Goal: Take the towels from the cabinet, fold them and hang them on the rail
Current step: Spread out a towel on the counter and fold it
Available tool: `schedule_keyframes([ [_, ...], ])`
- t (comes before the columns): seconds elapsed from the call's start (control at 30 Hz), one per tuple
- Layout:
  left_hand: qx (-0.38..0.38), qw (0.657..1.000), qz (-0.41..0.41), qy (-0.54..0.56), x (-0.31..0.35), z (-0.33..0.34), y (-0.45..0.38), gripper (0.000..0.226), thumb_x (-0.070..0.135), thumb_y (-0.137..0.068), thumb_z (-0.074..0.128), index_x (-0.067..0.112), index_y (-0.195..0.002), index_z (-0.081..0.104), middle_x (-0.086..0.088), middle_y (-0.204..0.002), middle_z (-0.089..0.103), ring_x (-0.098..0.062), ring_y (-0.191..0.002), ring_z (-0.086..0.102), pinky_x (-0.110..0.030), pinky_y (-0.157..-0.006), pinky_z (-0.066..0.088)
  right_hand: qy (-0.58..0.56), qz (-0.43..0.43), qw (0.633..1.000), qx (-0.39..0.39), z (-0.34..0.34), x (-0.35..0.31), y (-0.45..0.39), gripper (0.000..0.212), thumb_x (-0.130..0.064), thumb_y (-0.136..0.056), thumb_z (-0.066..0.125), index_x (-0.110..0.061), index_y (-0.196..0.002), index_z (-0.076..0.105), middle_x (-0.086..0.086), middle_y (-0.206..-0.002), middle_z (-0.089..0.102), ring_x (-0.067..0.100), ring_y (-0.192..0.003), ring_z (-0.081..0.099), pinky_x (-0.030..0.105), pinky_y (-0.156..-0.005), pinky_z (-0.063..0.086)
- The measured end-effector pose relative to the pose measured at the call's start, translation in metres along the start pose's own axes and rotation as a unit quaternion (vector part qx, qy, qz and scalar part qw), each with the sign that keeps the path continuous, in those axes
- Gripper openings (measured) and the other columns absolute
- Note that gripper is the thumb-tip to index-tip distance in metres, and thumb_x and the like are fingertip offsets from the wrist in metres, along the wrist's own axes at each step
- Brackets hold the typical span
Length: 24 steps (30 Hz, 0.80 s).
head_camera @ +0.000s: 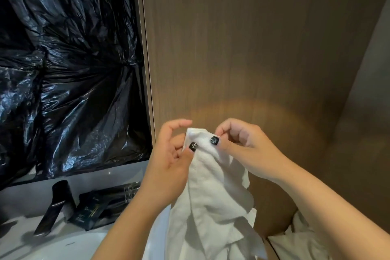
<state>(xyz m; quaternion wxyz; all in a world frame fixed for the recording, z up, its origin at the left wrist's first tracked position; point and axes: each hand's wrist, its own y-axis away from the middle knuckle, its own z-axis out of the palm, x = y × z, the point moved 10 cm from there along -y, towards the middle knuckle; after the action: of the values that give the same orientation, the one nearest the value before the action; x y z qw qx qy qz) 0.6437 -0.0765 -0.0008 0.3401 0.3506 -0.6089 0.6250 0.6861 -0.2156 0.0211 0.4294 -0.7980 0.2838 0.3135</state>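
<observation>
Head view, folding step in progress. At far left, black plastic sheeting point(63, 69) covers the wall panel above a pale counter point(21, 194); on the counter stand a dark faucet point(53, 207) and, just beside it, dark flat packets point(101, 207), with the rim of a white basin point(69, 247) below; nothing is visible inside the basin. At centre, the left hand point(168, 154) pinches the top edge of a white towel point(213, 207) between thumb and curled fingers; the towel hangs crumpled from this edge in front of a wooden panel point(253, 48). The right hand point(242, 145) pinches the same edge just beside the left, thumbs nearly touching. More white cloth point(299, 238) lies at lower right. Judged stage: the towel is out of the cabinet but not yet folded. The next move likely calls for drawing the hands apart along the edge to find the corners and spread the cloth flat. No rail or cabinet interior is in view.
</observation>
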Motion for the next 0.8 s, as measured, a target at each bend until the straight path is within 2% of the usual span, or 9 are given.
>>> schedule_keyframes([
  [0.1, -0.011, 0.996, 0.071, -0.044, 0.025, 0.005, -0.017, 0.043, -0.002, -0.085, 0.048, 0.032, -0.111, 0.057, 0.003, -0.101, 0.069, -0.014, -0.085, 0.065, -0.027, -0.07, 0.052, -0.002, -0.004, 1.0, -0.031, -0.006, 0.007, -0.005, 0.036, -0.04, -0.088, 0.062, -0.006, -0.08, 0.059, 0.002, -0.066, 0.053, 0.009, -0.059, 0.044, 0.017, -0.055, 0.033],
  [0.2, -0.009, 0.993, 0.1, -0.064, 0.043, 0.011, -0.038, 0.042, -0.007, -0.085, 0.046, 0.025, -0.107, 0.062, 0.007, -0.1, 0.066, -0.011, -0.089, 0.061, -0.026, -0.078, 0.048, -0.004, 0.034, 0.998, -0.045, -0.012, 0.021, -0.008, 0.067, -0.069, -0.078, 0.063, -0.003, -0.079, 0.06, 0.021, -0.074, 0.06, 0.025, -0.065, 0.052, 0.034, -0.058, 0.039],
  [0.27, 0.009, 0.995, 0.086, -0.046, 0.049, 0.01, -0.054, 0.041, -0.008, -0.087, 0.047, 0.022, -0.108, 0.062, 0.003, -0.095, 0.066, -0.012, -0.085, 0.06, -0.029, -0.076, 0.048, 0.008, 0.07, 0.995, -0.065, -0.014, 0.034, -0.007, 0.071, -0.07, -0.078, 0.061, 0.0, -0.091, 0.066, 0.02, -0.09, 0.069, 0.033, -0.079, 0.067, 0.051, -0.068, 0.051],
  [0.33, 0.024, 0.998, 0.058, -0.023, 0.053, 0.007, -0.069, 0.043, -0.013, -0.091, 0.046, 0.021, -0.111, 0.062, 0.003, -0.09, 0.068, -0.012, -0.081, 0.062, -0.029, -0.073, 0.051, 0.059, 0.085, 0.989, -0.102, -0.014, 0.045, -0.003, 0.074, -0.072, -0.079, 0.059, 0.0, -0.098, 0.066, 0.018, -0.097, 0.07, 0.037, -0.087, 0.069, 0.058, -0.078, 0.053],
  [0.43, 0.038, 0.998, 0.044, -0.033, 0.058, -0.002, -0.083, 0.042, -0.011, -0.093, 0.047, 0.024, -0.108, 0.064, 0.006, -0.089, 0.071, -0.011, -0.081, 0.065, -0.031, -0.074, 0.055, 0.133, 0.087, 0.979, -0.129, -0.023, 0.057, 0.004, 0.079, -0.08, -0.073, 0.058, -0.007, -0.099, 0.068, 0.011, -0.097, 0.071, 0.033, -0.084, 0.068, 0.05, -0.071, 0.055],
  [0.53, 0.077, 0.993, 0.04, -0.081, 0.059, -0.02, -0.088, 0.04, -0.008, -0.093, 0.049, 0.026, -0.098, 0.07, 0.005, -0.097, 0.072, -0.016, -0.091, 0.068, -0.039, -0.084, 0.055, 0.198, 0.091, 0.968, -0.127, -0.035, 0.066, 0.009, 0.074, -0.083, -0.072, 0.052, -0.014, -0.092, 0.068, 0.008, -0.088, 0.068, 0.027, -0.074, 0.065, 0.038, -0.059, 0.046],
  [0.63, 0.124, 0.989, 0.029, -0.077, 0.059, -0.044, -0.087, 0.036, -0.006, -0.092, 0.052, 0.024, -0.094, 0.072, 0.002, -0.099, 0.074, -0.02, -0.097, 0.069, -0.041, -0.087, 0.056, 0.304, 0.111, 0.937, -0.127, -0.05, 0.079, 0.016, 0.059, -0.076, -0.079, 0.05, -0.018, -0.074, 0.057, 0.004, -0.069, 0.058, 0.02, -0.057, 0.049, 0.031, -0.055, 0.037],
  [0.73, 0.15, 0.986, 0.026, -0.067, 0.061, -0.065, -0.078, 0.027, -0.002, -0.094, 0.057, 0.02, -0.095, 0.073, 0.003, -0.094, 0.075, -0.014, -0.088, 0.07, -0.038, -0.083, 0.057, 0.405, 0.119, 0.9, -0.109, -0.069, 0.077, 0.021, 0.045, -0.065, -0.09, 0.049, -0.023, -0.073, 0.052, -0.004, -0.072, 0.058, 0.017, -0.063, 0.056, 0.031, -0.058, 0.048],
  [0.8, 0.147, 0.987, 0.022, -0.063, 0.061, -0.074, -0.072, 0.022, 0.003, -0.094, 0.061, 0.02, -0.099, 0.075, 0.002, -0.096, 0.076, -0.013, -0.088, 0.071, -0.036, -0.083, 0.057, 0.48, 0.086, 0.868, -0.094, -0.072, 0.056, 0.023, 0.034, -0.054, -0.096, 0.046, -0.027, -0.076, 0.05, -0.007, -0.078, 0.056, 0.013, -0.068, 0.056, 0.025, -0.063, 0.05],
])
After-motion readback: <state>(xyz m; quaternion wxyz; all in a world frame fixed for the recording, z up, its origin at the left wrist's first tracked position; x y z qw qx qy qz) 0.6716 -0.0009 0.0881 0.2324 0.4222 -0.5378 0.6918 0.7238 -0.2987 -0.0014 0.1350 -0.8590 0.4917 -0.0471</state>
